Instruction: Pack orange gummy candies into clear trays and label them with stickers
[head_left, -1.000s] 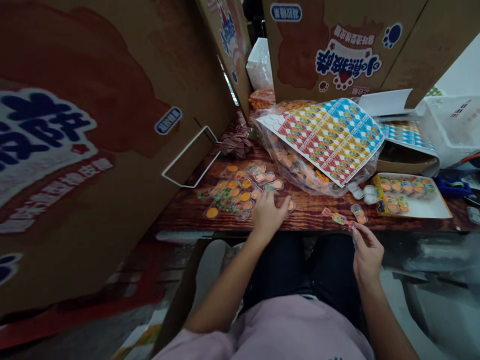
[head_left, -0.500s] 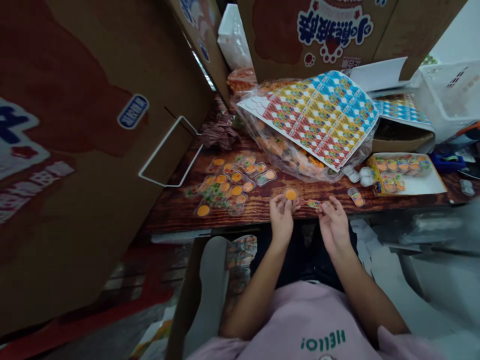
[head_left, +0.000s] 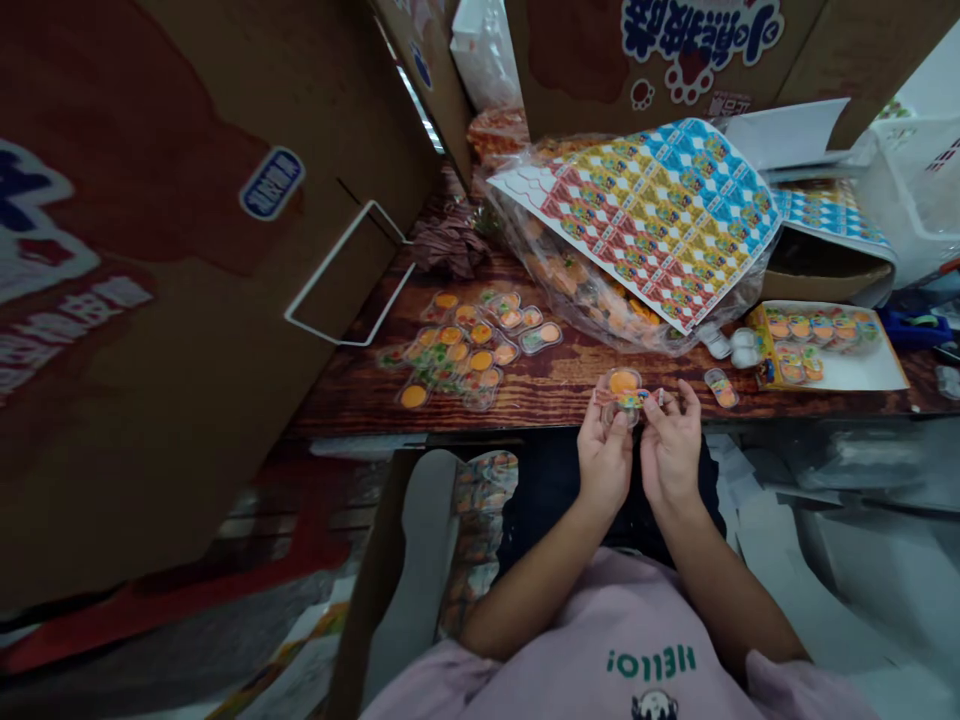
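Grip, left: the left hand (head_left: 606, 465) is pinching a clear two-lobed container (head_left: 622, 381), orange contents showing in its upper lobe, between thumb and fingers. Grip, right: the right hand (head_left: 673, 460) is grasping the right end of a printed strip (head_left: 634, 398), which is crossing the container's middle. Location: both pieces are sitting between the hands, at the near edge of the wood-grain desk (head_left: 337, 416). Handling, as judged: the container is probably proving light, smooth, slightly slippery and easily dented, best taken by its rim; the strip is seemingly behaving as thin and soft, prone to creasing, best taken by its ends. Surroundings: similar containers (head_left: 481, 360) are lying in a loose cluster toward the left; a single filled container (head_left: 721, 388) is resting to the right, near an open carton (head_left: 862, 368); a printed sheet (head_left: 660, 220) is covering part of a plastic bag (head_left: 551, 272) beyond.
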